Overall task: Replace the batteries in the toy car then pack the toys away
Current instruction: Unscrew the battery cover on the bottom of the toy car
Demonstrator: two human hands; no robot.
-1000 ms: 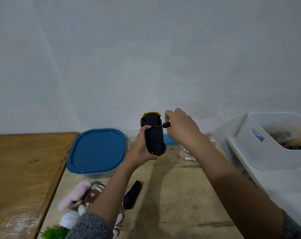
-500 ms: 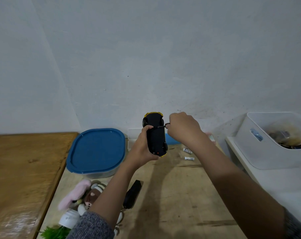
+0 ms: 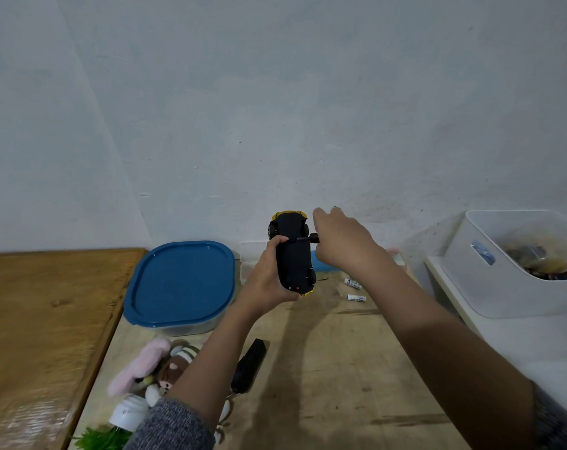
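Note:
A yellow toy car is held upright above the table with its black underside facing me. My left hand grips its left side and bottom. My right hand holds a small black screwdriver whose tip rests on the car's underside near the upper wheels. Two white batteries lie on the table to the right of the car. A black battery cover or remote lies on the table below my left forearm.
A container with a blue lid sits at the left. Plush toys, a small white pot and green plastic leaves lie at the bottom left. A white bin with items stands on a shelf at the right.
The car and both hands have drifted slightly right and up. My right hand's fingers have spread a little on the screwdriver, which stays on the car's underside.

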